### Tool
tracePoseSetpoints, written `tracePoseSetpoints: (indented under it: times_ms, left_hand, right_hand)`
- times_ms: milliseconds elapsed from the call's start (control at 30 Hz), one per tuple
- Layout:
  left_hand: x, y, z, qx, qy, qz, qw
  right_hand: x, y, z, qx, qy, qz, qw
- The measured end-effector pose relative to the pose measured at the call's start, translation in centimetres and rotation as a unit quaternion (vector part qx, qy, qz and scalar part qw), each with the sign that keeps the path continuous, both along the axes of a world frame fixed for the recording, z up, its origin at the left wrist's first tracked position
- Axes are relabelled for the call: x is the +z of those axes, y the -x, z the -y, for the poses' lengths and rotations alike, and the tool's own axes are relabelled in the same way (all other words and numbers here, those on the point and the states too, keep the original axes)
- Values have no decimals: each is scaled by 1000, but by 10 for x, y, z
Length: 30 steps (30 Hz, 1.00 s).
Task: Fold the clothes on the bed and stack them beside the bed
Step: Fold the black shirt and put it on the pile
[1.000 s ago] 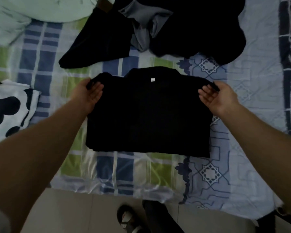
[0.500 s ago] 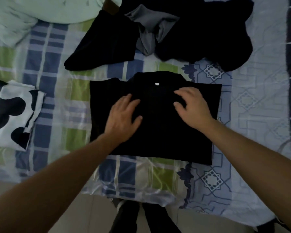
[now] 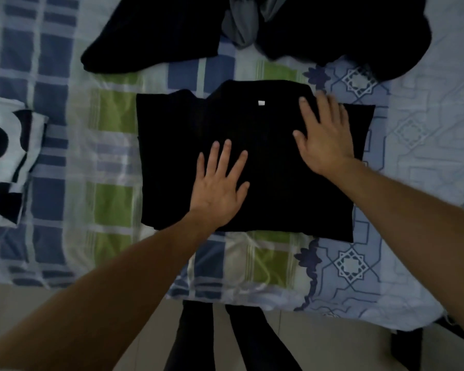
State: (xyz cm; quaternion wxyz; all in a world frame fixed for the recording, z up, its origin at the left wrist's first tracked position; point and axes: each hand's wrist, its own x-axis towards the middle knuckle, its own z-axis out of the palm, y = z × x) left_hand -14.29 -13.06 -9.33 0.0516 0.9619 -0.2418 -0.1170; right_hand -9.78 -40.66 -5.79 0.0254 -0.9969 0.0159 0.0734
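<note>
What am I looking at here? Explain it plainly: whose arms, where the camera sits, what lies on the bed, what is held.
No machine: a person wears a camera on the head, looking down at both arms. The left hand and right hand lie flat, fingers spread, on a folded black shirt, pressing it. Nothing is gripped. The shirt lies on a checked bedsheet. Behind it is a heap of unfolded dark clothes; at the left edge, a black-and-white cloth.

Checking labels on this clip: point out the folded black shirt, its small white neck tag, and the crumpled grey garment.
Folded black shirt (image 3: 172, 162), head view, bare left half.
Small white neck tag (image 3: 261, 103), head view, tag centre.
Crumpled grey garment (image 3: 241, 28), head view, bunched middle.
</note>
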Motion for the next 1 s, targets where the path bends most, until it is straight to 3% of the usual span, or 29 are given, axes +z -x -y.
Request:
tracePoseSetpoints:
  times_ms: [100, 200, 267, 400, 500, 600, 733, 867, 933, 1000]
  left_hand:
    - [8, 30, 8, -48, 38, -11, 998]
    - [3, 59, 17, -89, 21, -48, 995]
    - [0, 64, 21, -81, 4, -66, 995]
    - [3, 70, 40, -50, 54, -58, 996]
    - [6, 87, 71, -137, 117, -48, 983]
    - [5, 103, 116, -189, 123, -48, 973]
    - [6, 105, 162, -134, 79, -53, 986]
    - [19, 102, 173, -16, 175, -80, 981]
    - [33, 102, 172, 45, 260, -155, 952]
    - [55, 105, 168, 133, 383, -236, 883]
  right_hand:
    - [17, 43, 17, -125, -75, 33, 989]
    - [22, 77, 41, -273, -151, -3, 950]
    - [25, 83, 50, -307, -216, -24, 926]
    - [21, 58, 58, -430, -351, 0, 832]
    - [16, 43, 60, -485, -444, -33, 753]
    - [13, 35, 61, -479, -507, -80, 712]
    - [12, 32, 68, -460, -538, -92, 700]
    - [22, 38, 68, -430, -537, -78, 722]
    - [34, 39, 66, -417, -536, -70, 731]
    - [50, 36, 62, -410, -538, -52, 735]
